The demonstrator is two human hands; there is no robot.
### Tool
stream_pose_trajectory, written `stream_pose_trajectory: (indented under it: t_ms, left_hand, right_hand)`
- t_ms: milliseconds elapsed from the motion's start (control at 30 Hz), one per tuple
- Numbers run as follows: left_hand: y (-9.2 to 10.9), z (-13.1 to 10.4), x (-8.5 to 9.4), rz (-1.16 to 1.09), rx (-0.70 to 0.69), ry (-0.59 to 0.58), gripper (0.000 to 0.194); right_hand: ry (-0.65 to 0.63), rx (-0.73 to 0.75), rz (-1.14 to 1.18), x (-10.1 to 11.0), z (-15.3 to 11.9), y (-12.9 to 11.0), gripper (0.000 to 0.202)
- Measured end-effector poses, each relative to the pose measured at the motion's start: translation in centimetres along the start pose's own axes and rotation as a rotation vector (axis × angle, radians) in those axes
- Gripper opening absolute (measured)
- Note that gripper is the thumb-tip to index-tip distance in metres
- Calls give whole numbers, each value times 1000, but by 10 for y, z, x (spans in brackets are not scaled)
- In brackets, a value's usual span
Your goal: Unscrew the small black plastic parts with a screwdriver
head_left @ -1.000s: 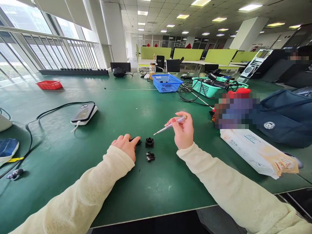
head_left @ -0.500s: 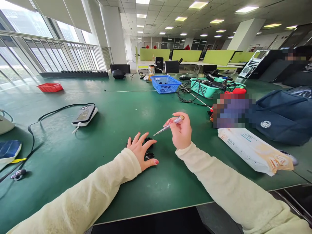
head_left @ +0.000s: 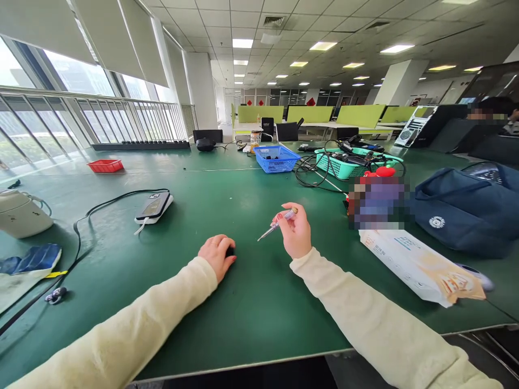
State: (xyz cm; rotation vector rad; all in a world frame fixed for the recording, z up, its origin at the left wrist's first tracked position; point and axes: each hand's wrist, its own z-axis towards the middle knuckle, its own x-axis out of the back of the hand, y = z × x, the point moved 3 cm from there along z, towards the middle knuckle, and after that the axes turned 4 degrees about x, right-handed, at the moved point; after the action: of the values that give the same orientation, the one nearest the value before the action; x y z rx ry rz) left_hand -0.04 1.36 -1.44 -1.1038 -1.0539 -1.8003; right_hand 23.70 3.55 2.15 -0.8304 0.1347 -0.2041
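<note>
My right hand [head_left: 297, 231] is closed round a small screwdriver [head_left: 277, 225] with a clear handle. The screwdriver's thin metal tip points left and down, over the bare green table [head_left: 259, 313]. To its left, my left hand [head_left: 217, 255] rests on the tabletop with its fingers curled over something black. Only a small dark edge of this black part [head_left: 230, 251] shows beside the thumb; my palm and fingers hide the rest, so its kind cannot be told.
On the left lie a phone [head_left: 154, 205] with a cable, a pouch [head_left: 32, 265] and a white container [head_left: 22, 216]. A red tray [head_left: 105, 166], blue basket [head_left: 277, 160] and cable-filled green basket [head_left: 343, 168] stand farther back. A wipes packet [head_left: 417, 265] and navy bag [head_left: 466, 210] lie right.
My left hand has gone from spread over several black pieces to curled round them, and sits farther left. The view has tilted up. My right hand keeps the screwdriver in much the same pose.
</note>
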Motion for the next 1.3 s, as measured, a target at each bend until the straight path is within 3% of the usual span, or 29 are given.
stream_pose_trajectory:
  t_ms: [233, 300, 400, 533, 633, 867, 1033, 1133, 1233, 1300]
  left_hand:
    - [-129, -28, 56, 219, 272, 44, 19]
    - [-154, -38, 74, 325, 422, 57, 23]
    - [-174, -49, 97, 399, 573, 86, 37]
    - [-183, -59, 118, 338, 502, 97, 46]
    - [-186, -68, 126, 375, 494, 78, 35]
    - [-176, -80, 120, 454, 599, 95, 19]
    - [-176, -80, 119, 442, 649, 90, 19]
    - [-164, -77, 127, 420, 632, 92, 28]
    - [-143, -64, 146, 374, 612, 187, 38]
    - [-136, -50, 160, 350, 671, 233, 45]
  right_hand:
    - [-29, -23, -8, -1, 0, -2, 30]
    - [-43, -30, -9, -1, 0, -2, 30]
    - [-48, -24, -12, 0, 0, -3, 29]
    - [-49, -9, -16, 0, 2, -4, 29]
    - [-52, -6, -18, -1, 3, -4, 29]
    - [-80, -1, -34, -1, 2, -2, 29]
    - [-92, -8, -42, -1, 1, -3, 29]
    - [-92, -8, -53, -1, 1, -4, 27]
    - [-91, 3, -54, -2, 1, -4, 28]
    - [-88, 7, -59, -2, 1, -3, 28]
